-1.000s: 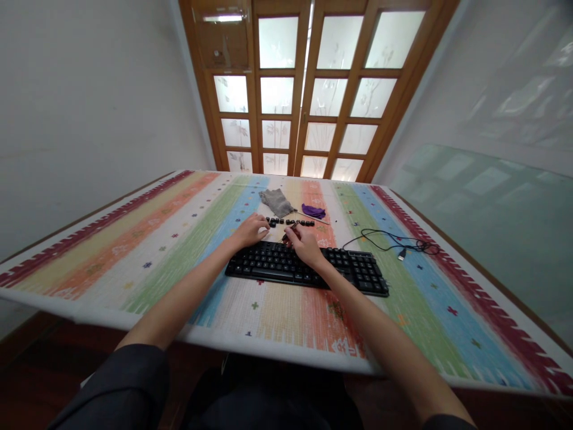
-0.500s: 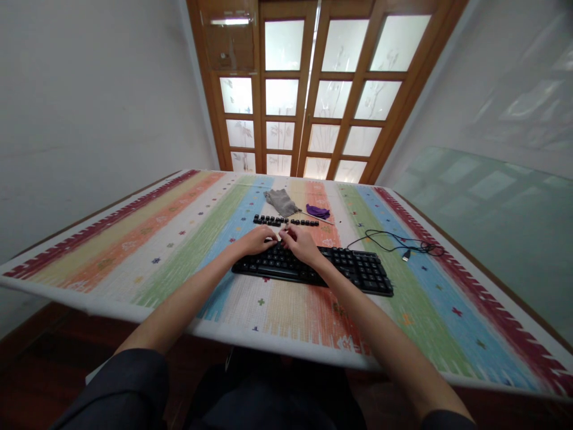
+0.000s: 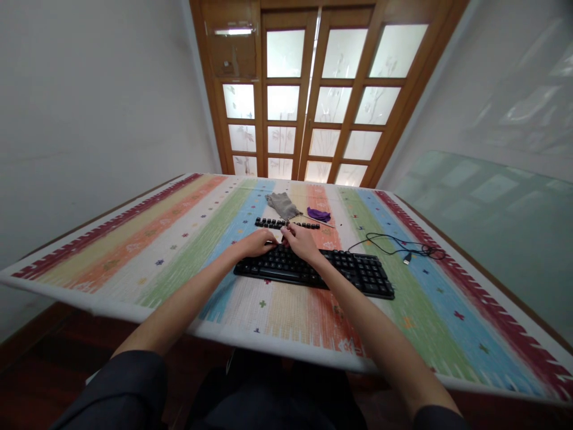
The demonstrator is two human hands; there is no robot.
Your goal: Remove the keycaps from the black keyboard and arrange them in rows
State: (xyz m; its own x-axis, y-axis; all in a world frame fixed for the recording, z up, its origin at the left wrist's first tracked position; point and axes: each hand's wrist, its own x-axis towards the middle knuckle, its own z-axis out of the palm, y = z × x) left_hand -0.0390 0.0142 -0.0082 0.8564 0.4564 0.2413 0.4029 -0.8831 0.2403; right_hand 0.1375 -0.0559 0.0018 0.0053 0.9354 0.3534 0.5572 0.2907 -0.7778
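Observation:
A black computer keyboard (image 3: 358,272) lies flat on the table, its right end nearer to me. My left hand (image 3: 258,243) is at its back left part, fingers bent down over the back edge and holding it. Just to the right, my right hand (image 3: 299,240) is closed in a pinch above the back row. A small black keycap (image 3: 283,237) shows partly between its fingertips; the fingers hide most of it. Loose black keycaps (image 3: 270,223) stand in rows beyond the hands, several of them partly covered by my right hand.
A grey cloth or glove (image 3: 283,205) and a crumpled purple cloth (image 3: 319,214) lie behind the keycaps, with a thin rod (image 3: 323,222) beside them. The keyboard's cable (image 3: 385,237) loops to the right, ending in a USB plug (image 3: 407,258). A striped tablecloth (image 3: 179,263) covers the table.
My right hand has risen slightly off the keyboard, its fingertips shifting a little. My left hand stays at the back edge. The whole view has tipped slightly upward.

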